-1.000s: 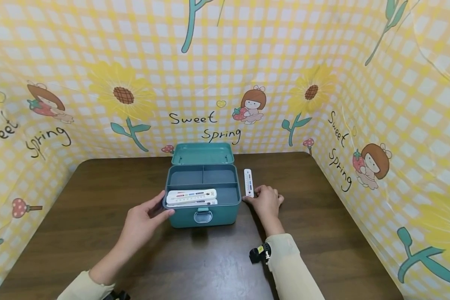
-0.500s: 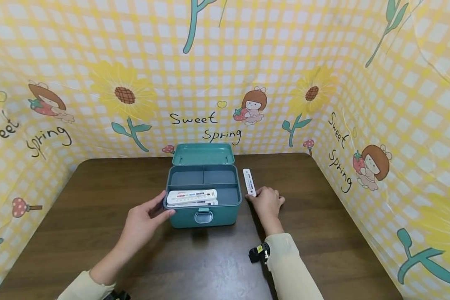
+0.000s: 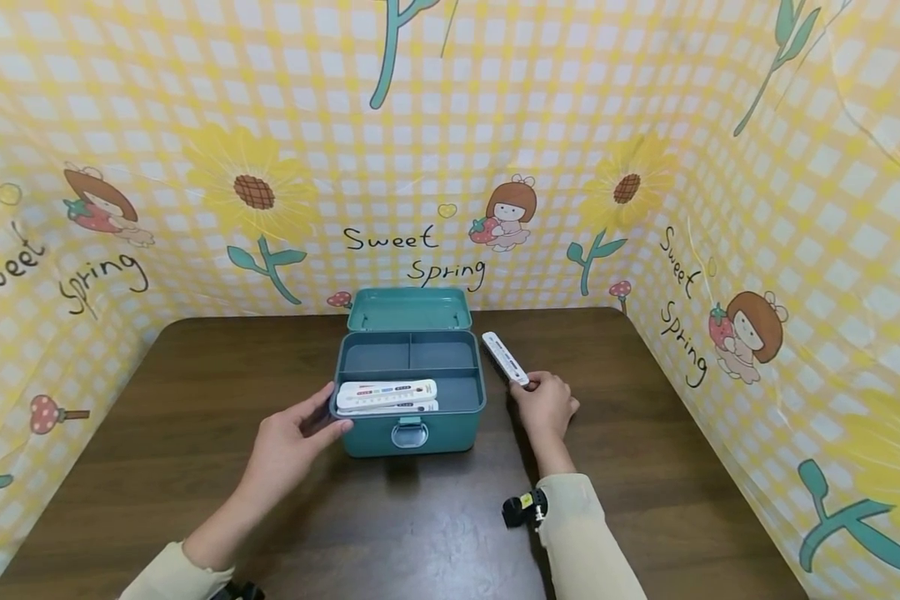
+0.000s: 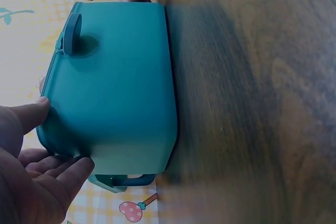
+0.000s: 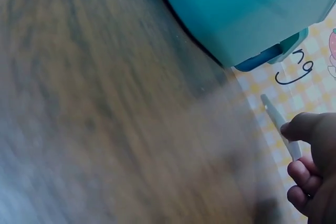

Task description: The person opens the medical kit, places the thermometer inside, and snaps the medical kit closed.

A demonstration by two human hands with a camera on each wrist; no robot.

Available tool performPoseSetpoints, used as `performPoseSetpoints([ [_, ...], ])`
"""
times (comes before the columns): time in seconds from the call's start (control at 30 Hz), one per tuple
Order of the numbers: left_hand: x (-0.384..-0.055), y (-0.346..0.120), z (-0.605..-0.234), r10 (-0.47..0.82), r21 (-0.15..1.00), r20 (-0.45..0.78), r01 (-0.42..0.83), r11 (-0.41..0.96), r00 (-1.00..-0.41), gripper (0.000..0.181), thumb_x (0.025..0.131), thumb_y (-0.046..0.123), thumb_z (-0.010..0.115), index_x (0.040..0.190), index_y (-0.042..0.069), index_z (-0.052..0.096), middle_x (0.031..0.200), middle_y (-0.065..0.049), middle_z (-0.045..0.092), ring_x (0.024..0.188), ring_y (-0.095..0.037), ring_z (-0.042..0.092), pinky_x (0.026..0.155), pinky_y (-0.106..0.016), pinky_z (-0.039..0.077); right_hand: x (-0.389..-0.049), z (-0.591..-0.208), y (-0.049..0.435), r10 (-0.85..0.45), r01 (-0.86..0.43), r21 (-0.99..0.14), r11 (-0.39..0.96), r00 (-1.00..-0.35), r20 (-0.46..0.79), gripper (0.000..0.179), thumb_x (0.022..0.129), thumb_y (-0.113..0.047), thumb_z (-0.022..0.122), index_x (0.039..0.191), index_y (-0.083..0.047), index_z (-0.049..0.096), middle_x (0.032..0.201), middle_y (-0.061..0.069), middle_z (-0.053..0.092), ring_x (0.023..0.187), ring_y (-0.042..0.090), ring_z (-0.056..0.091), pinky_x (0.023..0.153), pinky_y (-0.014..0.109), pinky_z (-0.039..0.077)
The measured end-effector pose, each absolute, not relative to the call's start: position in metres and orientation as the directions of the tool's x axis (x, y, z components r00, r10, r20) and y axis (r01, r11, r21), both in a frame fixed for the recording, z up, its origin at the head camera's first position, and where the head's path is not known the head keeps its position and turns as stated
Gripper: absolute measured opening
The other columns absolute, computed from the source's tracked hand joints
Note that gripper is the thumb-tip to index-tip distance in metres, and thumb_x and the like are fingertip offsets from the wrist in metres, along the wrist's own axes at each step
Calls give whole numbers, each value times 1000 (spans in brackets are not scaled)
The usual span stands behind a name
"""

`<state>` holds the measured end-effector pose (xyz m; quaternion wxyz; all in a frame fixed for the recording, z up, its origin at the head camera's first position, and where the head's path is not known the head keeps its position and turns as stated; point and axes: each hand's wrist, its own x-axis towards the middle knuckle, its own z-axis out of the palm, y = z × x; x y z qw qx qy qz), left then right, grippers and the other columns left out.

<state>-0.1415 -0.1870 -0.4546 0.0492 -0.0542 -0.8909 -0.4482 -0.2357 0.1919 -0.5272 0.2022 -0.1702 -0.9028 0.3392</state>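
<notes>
A teal storage box [image 3: 450, 433] with a front clasp stands with its lid [image 3: 410, 310] raised. My left hand [image 3: 281, 450] holds its front left corner, thumb at the front rim and fingers against the side wall, as the left wrist view [image 4: 47, 177] also shows. Several slim white printed cases [image 3: 386, 393] lie stacked in the front compartment. Right of the box, my right hand [image 3: 546, 410] pinches one end of another slim white case [image 3: 504, 357] between thumb and fingers. The right wrist view shows this case edge-on, thumb on top.
Two divided compartments [image 3: 375, 352] lie at the back of the box. The dark wooden table [image 3: 195, 392] runs to a yellow checked cloth wall [image 3: 307, 167] at the back and sides. A carry handle [image 5: 260, 59] sticks out from the box's side.
The white case at my right hand has turned, its far end swinging left toward the box, and the right hand has shifted slightly right. My left hand stays at the box.
</notes>
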Motion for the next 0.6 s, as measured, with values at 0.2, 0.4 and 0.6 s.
performPoseSetpoints([
  [0.2, -143, -186, -455, 49, 796, 145, 146, 587, -988, 81, 87, 57, 76, 151, 14, 52, 147, -15, 57, 125, -30, 65, 91, -38, 57, -236, -523, 200, 465, 122, -750, 650, -844, 266, 26, 82, -35, 81, 96, -13, 77, 91, 5, 71, 94, 29, 60, 88, 54, 36],
  [0.4, -142, -185, -454, 37, 807, 126, 125, 578, -991, 84, 86, 63, 73, 151, 16, 52, 147, -15, 57, 125, -30, 65, 91, -38, 58, -235, -515, 208, 459, 77, -787, 612, -845, 274, 27, 82, -31, 81, 99, -11, 77, 96, 8, 72, 97, 31, 60, 91, 55, 35],
  [0.6, -141, -183, -454, 22, 816, 126, 116, 566, -992, 84, 86, 63, 73, 151, 14, 52, 147, -14, 58, 123, -28, 67, 91, -38, 58, -231, -507, 214, 449, 43, -815, 579, -850, 274, 27, 83, -29, 82, 101, -10, 77, 97, 10, 73, 99, 32, 61, 95, 56, 34],
])
